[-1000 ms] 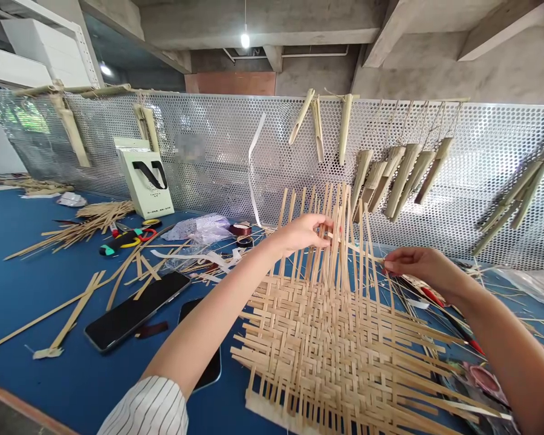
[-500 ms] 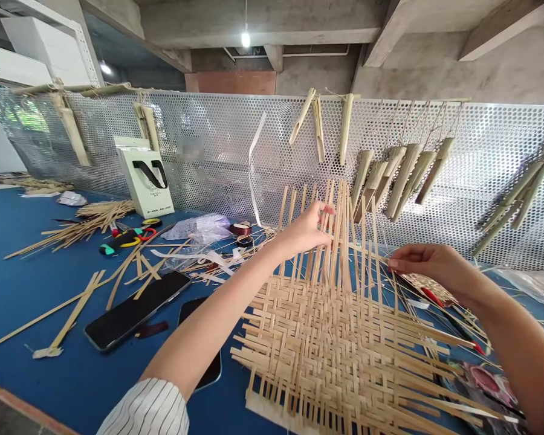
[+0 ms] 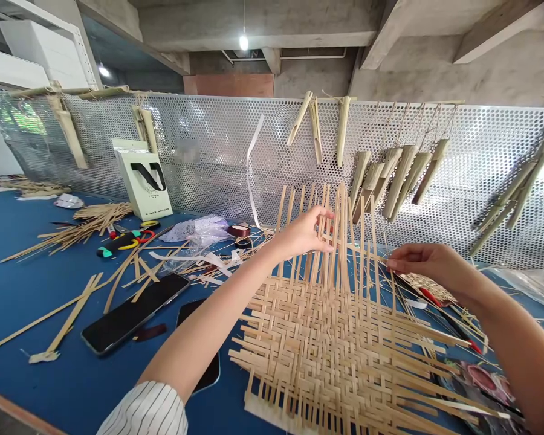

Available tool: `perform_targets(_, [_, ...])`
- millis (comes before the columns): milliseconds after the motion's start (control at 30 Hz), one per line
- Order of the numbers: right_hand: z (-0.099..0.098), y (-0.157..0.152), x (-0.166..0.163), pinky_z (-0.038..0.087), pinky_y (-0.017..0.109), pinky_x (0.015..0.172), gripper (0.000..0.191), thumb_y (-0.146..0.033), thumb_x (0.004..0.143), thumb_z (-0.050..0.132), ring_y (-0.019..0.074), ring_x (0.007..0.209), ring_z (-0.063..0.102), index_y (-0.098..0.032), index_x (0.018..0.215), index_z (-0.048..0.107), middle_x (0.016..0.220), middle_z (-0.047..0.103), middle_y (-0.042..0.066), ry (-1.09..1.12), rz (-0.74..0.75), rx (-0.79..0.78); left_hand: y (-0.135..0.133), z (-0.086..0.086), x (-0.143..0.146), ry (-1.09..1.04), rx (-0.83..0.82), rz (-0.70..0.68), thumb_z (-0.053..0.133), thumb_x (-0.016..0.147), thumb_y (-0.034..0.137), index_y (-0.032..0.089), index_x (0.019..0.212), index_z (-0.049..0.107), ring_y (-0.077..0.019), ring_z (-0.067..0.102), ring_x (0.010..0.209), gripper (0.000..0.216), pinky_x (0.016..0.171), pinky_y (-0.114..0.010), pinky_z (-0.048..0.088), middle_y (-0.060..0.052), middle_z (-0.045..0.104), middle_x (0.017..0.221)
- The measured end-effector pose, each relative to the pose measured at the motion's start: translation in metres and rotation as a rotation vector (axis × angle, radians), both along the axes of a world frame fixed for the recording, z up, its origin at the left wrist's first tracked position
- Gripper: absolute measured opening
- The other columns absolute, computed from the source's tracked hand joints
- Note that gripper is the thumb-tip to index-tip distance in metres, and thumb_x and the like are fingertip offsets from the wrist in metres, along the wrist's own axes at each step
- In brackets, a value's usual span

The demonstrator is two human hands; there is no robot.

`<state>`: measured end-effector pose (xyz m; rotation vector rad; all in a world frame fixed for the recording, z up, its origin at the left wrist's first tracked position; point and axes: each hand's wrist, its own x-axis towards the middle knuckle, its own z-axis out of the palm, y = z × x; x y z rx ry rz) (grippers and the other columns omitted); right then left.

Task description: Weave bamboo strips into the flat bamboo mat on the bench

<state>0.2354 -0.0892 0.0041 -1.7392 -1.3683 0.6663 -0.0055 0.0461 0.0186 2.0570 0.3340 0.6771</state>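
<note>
A woven bamboo mat (image 3: 326, 344) lies on the table, its loose strip ends sticking out on several sides. Along its far edge, upright bamboo strips (image 3: 342, 241) rise, some bunched together. My left hand (image 3: 306, 232) reaches over the mat and has its thumb and fingers curled about several of these upright strips. To the right, my right hand (image 3: 417, 263) pinches the end of a thin bamboo strip (image 3: 376, 258) that runs crosswise among the uprights toward my left hand. The fingertips of the left hand are partly hidden behind the strips.
Left of the mat lie two phones (image 3: 133, 313), loose strips (image 3: 75, 314), pliers (image 3: 122, 243) and crumpled plastic (image 3: 199, 229). A pale box (image 3: 145, 181) stands before the perforated metal panel (image 3: 217, 151). A red-handled tool (image 3: 428, 296) and more strips lie beneath my right forearm.
Both hands stay almost where they were. The left fingers have shifted slightly around the upright strips, and the whole view has moved a little.
</note>
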Motion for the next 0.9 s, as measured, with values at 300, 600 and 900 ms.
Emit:
perform_targets(300, [0.0,-0.002,-0.006,0.051,0.032,0.072,0.027,-0.04,0.052,0.075,0.0218,0.072,0.064,-0.02,0.068,0.068,0.07,0.069,0.006,-0.003,-0.014,0.034,-0.004,0.001,0.001,0.012,-0.057,0.105,0.072,0.056,0.019,0.015,0.114,0.035,-0.0171,0.058,0.068,0.069,0.06,-0.032,0.044,-0.009,0.056,0.09])
perform_targets(600, [0.004,-0.001,-0.012,0.051,0.031,0.069,0.025,-0.04,0.048,0.076,0.0196,0.066,0.063,-0.021,0.062,0.067,0.065,0.068,0.004,0.003,-0.036,0.033,-0.001,0.002,-0.001,0.089,-0.147,0.03,0.071,0.056,0.026,0.015,0.069,0.047,-0.0185,0.061,0.068,0.029,0.062,-0.036,0.047,-0.006,0.06,0.071])
perform_targets(900, [0.001,0.001,-0.01,0.051,0.03,0.068,0.026,-0.04,0.048,0.077,0.0193,0.066,0.063,-0.022,0.063,0.067,0.064,0.068,0.003,0.022,-0.033,0.034,0.004,-0.005,0.001,0.054,-0.138,0.047,0.073,0.053,0.028,0.016,0.065,0.045,-0.0187,0.061,0.064,0.033,0.061,-0.037,0.048,-0.003,0.057,0.063])
